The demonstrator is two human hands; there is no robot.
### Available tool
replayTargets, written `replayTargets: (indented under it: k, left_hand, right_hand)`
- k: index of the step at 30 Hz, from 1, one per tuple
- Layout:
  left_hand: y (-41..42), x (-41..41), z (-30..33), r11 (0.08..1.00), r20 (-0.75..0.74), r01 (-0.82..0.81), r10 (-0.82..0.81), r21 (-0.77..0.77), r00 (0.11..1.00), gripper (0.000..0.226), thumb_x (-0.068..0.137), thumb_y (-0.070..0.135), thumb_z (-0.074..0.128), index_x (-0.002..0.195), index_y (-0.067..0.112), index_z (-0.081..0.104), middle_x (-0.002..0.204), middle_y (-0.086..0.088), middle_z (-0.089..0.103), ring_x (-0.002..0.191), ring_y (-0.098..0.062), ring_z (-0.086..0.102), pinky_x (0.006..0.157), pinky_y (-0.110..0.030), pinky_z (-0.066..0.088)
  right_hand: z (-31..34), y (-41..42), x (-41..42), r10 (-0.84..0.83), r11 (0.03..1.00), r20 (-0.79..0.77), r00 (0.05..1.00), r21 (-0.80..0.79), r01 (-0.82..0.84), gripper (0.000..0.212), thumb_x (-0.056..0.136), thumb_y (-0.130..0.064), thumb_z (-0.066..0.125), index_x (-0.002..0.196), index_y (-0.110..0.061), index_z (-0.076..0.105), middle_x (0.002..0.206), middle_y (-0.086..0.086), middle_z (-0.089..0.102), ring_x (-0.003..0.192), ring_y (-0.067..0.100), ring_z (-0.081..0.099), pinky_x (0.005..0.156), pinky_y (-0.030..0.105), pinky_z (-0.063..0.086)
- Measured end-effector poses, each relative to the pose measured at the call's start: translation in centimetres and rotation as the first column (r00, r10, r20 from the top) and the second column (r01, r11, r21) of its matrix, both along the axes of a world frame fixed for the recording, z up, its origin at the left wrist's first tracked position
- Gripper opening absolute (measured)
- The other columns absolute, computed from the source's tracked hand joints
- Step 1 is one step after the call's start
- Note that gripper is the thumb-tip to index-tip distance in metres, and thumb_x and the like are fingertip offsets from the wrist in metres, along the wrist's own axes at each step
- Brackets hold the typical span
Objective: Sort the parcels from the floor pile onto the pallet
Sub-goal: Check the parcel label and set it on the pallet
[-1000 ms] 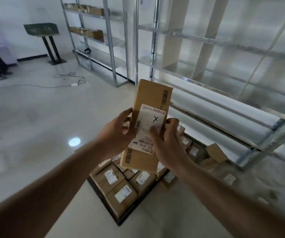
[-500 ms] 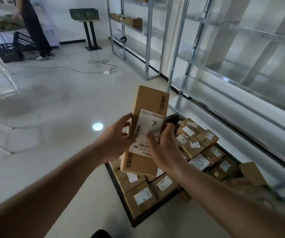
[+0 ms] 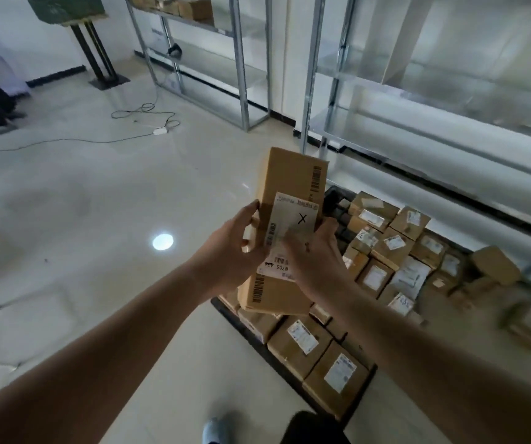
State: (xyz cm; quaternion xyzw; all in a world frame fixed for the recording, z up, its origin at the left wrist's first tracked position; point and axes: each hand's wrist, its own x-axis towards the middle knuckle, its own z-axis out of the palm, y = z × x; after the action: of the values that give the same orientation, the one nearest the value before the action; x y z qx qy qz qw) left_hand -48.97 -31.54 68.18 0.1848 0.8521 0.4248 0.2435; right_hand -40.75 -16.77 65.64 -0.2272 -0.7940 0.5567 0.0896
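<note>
Both hands grip one long cardboard parcel [image 3: 289,225], held nearly upright in the air above the near corner of the black pallet [image 3: 248,331]. The left hand [image 3: 232,254] curls around its left edge, thumb on the front face. The right hand [image 3: 315,254] clasps the right edge, thumb pressed on the white label [image 3: 293,225] marked with an X. Labelled boxes [image 3: 337,376] already cover the pallet.

A warehouse storeroom: metal shelving [image 3: 251,59], pallet [image 3: 289,357] of labelled parcels [image 3: 337,376].
</note>
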Motion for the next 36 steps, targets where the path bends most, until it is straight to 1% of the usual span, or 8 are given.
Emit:
replayTargets:
  k: [6, 9, 14, 19, 22, 27, 34, 36]
  left_hand:
    - [-5.0, -8.6, -1.3, 0.991, 0.038, 0.130, -0.129, -0.018, 0.991, 0.075, 0.101, 0.024, 0.063, 0.156, 0.055, 0.021, 0.148, 0.012, 0.051, 0.138, -0.033, 0.052, 0.075, -0.042, 0.056]
    - [-5.8, -13.2, -2.1, 0.985, 0.042, 0.172, -0.171, -0.024, 0.984, 0.076, 0.102, 0.026, 0.063, 0.156, 0.056, 0.019, 0.149, 0.011, 0.051, 0.137, -0.031, 0.053, 0.076, -0.039, 0.056]
    - [-5.0, -22.9, -3.8, 0.977, 0.046, 0.212, -0.210, -0.038, 0.977, 0.074, 0.102, 0.027, 0.062, 0.156, 0.055, 0.020, 0.148, 0.011, 0.052, 0.134, -0.031, 0.056, 0.072, -0.040, 0.057]
    - [-2.7, -32.4, -5.2, 0.966, 0.029, 0.256, -0.255, -0.038, 0.967, 0.076, 0.101, 0.027, 0.063, 0.157, 0.053, 0.018, 0.147, 0.009, 0.054, 0.131, -0.031, 0.058, 0.073, -0.028, 0.059]
    - [-1.5, -37.5, -6.0, 0.959, 0.026, 0.284, -0.284, 0.011, 0.958, 0.074, 0.100, 0.025, 0.064, 0.153, 0.055, 0.023, 0.140, 0.017, 0.053, 0.127, -0.028, 0.061, 0.061, -0.013, 0.056]
    - [0.4, -45.4, -7.1, 0.927, 0.079, 0.366, -0.372, 0.078, 0.925, 0.071, 0.100, 0.022, 0.063, 0.138, 0.068, 0.025, 0.120, 0.034, 0.049, 0.127, -0.027, 0.061, 0.062, -0.015, 0.057]
    - [2.2, -59.5, -9.2, 0.857, 0.129, 0.512, -0.515, 0.058, 0.847, 0.076, 0.101, 0.023, 0.062, 0.152, 0.061, 0.021, 0.141, 0.025, 0.049, 0.124, -0.026, 0.063, 0.066, -0.023, 0.061]
    - [2.3, -63.8, -9.6, 0.830, 0.175, 0.556, -0.554, 0.045, 0.814, 0.078, 0.101, 0.022, 0.062, 0.150, 0.064, 0.020, 0.144, 0.026, 0.048, 0.117, -0.024, 0.067, 0.065, -0.027, 0.062]
  right_hand:
    - [-0.4, -6.0, -6.2, -0.113, 0.993, 0.093, 0.989, -0.006, 0.114, 0.066, 0.106, -0.039, 0.054, 0.152, -0.019, 0.011, 0.133, 0.006, 0.053, 0.118, 0.026, 0.063, 0.088, 0.050, 0.063]
    - [-1.1, -6.8, -10.5, -0.127, 0.990, 0.107, 0.986, -0.042, 0.132, 0.057, 0.106, -0.036, 0.054, 0.144, -0.021, 0.014, 0.133, 0.006, 0.051, 0.118, 0.027, 0.064, 0.087, 0.048, 0.064]
    - [-3.3, -6.4, -19.7, -0.154, 0.988, 0.071, 0.986, -0.011, 0.155, 0.036, 0.106, -0.041, 0.052, 0.123, -0.023, 0.026, 0.126, 0.003, 0.048, 0.112, 0.019, 0.064, 0.064, 0.022, 0.060]
    - [-4.7, -4.5, -28.8, -0.189, 0.982, 0.072, 0.979, -0.009, 0.190, 0.039, 0.106, -0.043, 0.050, 0.130, -0.019, 0.030, 0.113, -0.014, 0.045, 0.108, 0.015, 0.061, 0.070, 0.024, 0.059]
    - [-5.1, -3.5, -33.1, -0.203, 0.978, 0.108, 0.973, -0.019, 0.207, 0.038, 0.107, -0.043, 0.049, 0.128, -0.021, 0.028, 0.122, -0.007, 0.050, 0.113, 0.019, 0.064, 0.077, 0.030, 0.063]
    - [-5.8, -2.5, -40.1, -0.273, 0.960, 0.179, 0.945, -0.010, 0.280, 0.033, 0.107, -0.042, 0.048, 0.125, -0.025, 0.026, 0.136, 0.002, 0.052, 0.116, 0.021, 0.063, 0.077, 0.030, 0.061]
    - [-7.9, -2.9, -52.2, -0.430, 0.903, 0.180, 0.885, 0.076, 0.423, 0.038, 0.106, -0.047, 0.050, 0.129, -0.030, 0.026, 0.131, 0.002, 0.050, 0.106, 0.013, 0.060, 0.068, 0.023, 0.057]
    - [-8.2, -3.8, -55.8, -0.482, 0.875, 0.178, 0.858, 0.054, 0.480, 0.036, 0.106, -0.042, 0.052, 0.127, -0.030, 0.026, 0.128, 0.006, 0.053, 0.105, 0.020, 0.064, 0.069, 0.031, 0.062]
